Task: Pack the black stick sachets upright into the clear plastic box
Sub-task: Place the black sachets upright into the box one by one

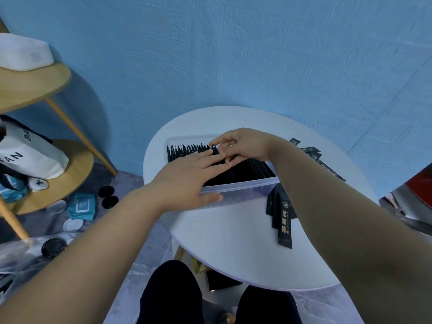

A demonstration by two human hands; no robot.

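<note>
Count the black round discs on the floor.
3: two small discs side by side beside the blue pack; one larger disc lower left. Others may be hidden.

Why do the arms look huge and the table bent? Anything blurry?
Head view: the wide-angle lens warps the white table and swells the forearms. Light is soft and bluish, with no glare. The thumb of the left hand looks slightly smeared against the clear plastic box. The right hand, pinching a sachet, looks sharper.
</note>
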